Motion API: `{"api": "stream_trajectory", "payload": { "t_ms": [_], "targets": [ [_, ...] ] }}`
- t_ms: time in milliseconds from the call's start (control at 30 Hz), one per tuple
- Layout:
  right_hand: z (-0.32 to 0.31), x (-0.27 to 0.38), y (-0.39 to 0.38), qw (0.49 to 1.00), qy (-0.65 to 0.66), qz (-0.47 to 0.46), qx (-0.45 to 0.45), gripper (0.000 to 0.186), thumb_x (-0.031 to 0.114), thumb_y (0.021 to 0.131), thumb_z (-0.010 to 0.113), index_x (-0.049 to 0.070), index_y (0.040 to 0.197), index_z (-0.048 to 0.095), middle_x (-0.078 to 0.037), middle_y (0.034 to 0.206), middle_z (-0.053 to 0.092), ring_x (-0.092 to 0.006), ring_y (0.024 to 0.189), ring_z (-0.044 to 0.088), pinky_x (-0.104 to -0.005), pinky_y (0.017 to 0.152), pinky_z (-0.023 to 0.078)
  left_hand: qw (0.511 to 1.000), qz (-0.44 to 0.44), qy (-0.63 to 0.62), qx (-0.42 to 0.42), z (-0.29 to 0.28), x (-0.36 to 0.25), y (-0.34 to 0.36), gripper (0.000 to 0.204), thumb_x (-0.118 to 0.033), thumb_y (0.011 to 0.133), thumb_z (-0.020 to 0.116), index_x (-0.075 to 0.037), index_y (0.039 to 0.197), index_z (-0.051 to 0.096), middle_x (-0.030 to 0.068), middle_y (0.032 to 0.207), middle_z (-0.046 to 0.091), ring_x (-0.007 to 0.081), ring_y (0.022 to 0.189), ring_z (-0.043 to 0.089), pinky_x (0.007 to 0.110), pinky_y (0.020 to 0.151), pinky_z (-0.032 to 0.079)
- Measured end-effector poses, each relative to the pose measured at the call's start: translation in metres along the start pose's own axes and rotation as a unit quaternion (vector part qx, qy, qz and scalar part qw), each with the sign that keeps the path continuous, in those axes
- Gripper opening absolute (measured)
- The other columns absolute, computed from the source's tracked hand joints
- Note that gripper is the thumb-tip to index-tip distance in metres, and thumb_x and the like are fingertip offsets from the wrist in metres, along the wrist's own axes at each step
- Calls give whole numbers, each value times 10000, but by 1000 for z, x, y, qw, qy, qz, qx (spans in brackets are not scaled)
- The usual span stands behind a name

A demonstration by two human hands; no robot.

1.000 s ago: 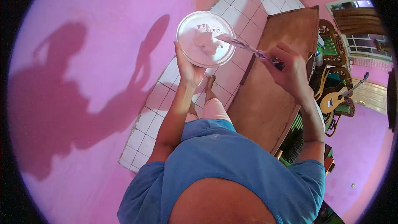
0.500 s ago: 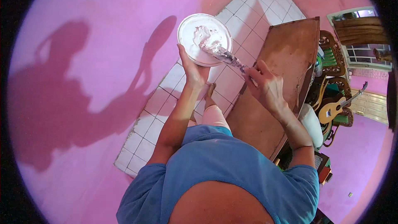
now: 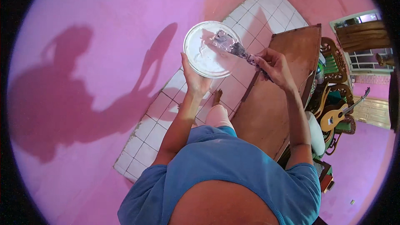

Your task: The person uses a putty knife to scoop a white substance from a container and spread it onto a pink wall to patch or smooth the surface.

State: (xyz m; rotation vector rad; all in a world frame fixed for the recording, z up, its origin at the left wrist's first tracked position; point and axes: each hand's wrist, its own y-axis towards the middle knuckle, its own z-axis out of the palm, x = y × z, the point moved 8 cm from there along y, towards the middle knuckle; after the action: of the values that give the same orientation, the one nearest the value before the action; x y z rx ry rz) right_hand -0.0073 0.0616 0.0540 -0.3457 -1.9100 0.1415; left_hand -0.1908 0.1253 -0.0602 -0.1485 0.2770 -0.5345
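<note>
My left hand (image 3: 196, 80) grips a round white lid (image 3: 216, 67) from below at its near edge, thumb up along the left rim. White putty-like paste (image 3: 205, 51) is smeared thinly over the lid's middle. Closed around the handle of a putty knife (image 3: 239, 51), my right hand (image 3: 274, 67) is at the right of the lid. The knife's flat blade is over the lid's right part, coated with paste and casting a shadow on it. I cannot tell whether the blade touches the lid.
A pink wall (image 3: 112, 12) with my shadow rises at the left. White tiles (image 3: 146, 129) cover the floor below. A large brown wooden panel (image 3: 266, 112) stands close on my right. Beyond it are carved chairs (image 3: 333, 60), a guitar (image 3: 333, 118) and a white rounded object (image 3: 315, 135).
The putty knife has moved right and its blade now shows a paste-coated face. The heap of paste at the lid's centre has become a thin smear. The lid has shifted slightly right and nearer.
</note>
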Motion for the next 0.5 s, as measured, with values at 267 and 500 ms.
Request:
{"api": "stream_trajectory", "payload": {
  "t_ms": [267,500],
  "targets": [
    [-97,-63,4,997,42,49,41,218,241,913,630,39,833,607,-23,612,580,-54,427,461,-216,366,325,998,56,-2,19,60,75,27,696,-582,957,291,-78,1436,297,114,1435,386,276,1301,397,455,1086,320],
    [-399,-36,-20,997,-32,-58,30,143,139,919,610,8,864,588,-29,632,575,-45,445,452,-204,365,337,996,81,24,-16,200,293,111,692,-579,958,290,-71,1427,315,115,1427,398,277,1299,399,441,1086,327]
  ]
}}
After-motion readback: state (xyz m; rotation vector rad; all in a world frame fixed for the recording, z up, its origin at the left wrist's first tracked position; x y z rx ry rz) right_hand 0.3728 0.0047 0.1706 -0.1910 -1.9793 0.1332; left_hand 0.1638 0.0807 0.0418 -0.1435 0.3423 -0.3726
